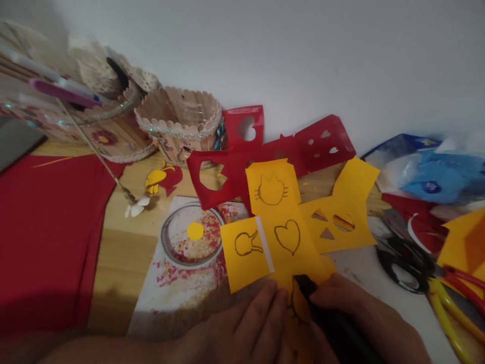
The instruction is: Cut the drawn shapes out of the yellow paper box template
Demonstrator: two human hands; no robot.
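Observation:
A cross-shaped yellow paper net (291,222) lies on the table, with a cat face, a heart and a rabbit outline drawn on its panels and cut-out shapes on the right panel. My left hand (250,328) presses flat on the near panel, fingers together. My right hand (364,323) grips a black pen (326,313) whose tip touches that near panel, where a dark outline shows. A matching red paper net (284,146) with heart cut-outs lies behind the yellow one.
A red sheet (49,232) covers the left of the wooden table. Popsicle-stick baskets (178,121) stand at the back by the wall. Black scissors (405,258) and yellow-handled scissors (450,303) lie at the right, near blue plastic packaging (428,172). A paint-stained mat (182,268) lies under the paper.

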